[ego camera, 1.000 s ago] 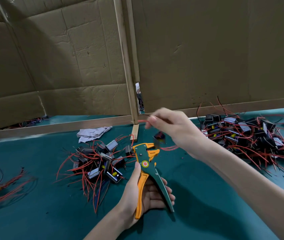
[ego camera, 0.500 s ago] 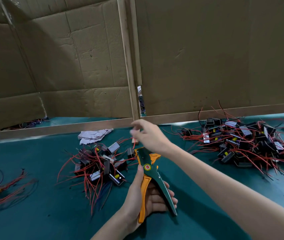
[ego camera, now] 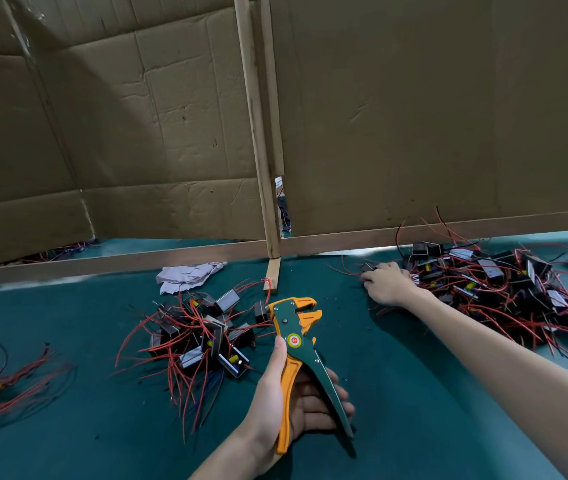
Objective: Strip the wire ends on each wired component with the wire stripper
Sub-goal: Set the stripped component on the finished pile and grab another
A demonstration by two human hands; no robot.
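My left hand holds the green and orange wire stripper upright above the teal table, handles spread, jaws empty. My right hand reaches to the left edge of the right pile of wired components, black boxes with red wires. Its fingers curl over a small grey component at the pile's edge. A second pile of wired components lies just left of the stripper.
Cardboard walls on a wooden frame close off the back. A crumpled white rag lies behind the left pile. Loose red-wired parts lie at the far left edge. Small insulation scraps dot the cloth near the stripper.
My right hand left the spot above the stripper jaws and swung right to the edge of the right pile. The left hand and stripper stayed nearly in place.
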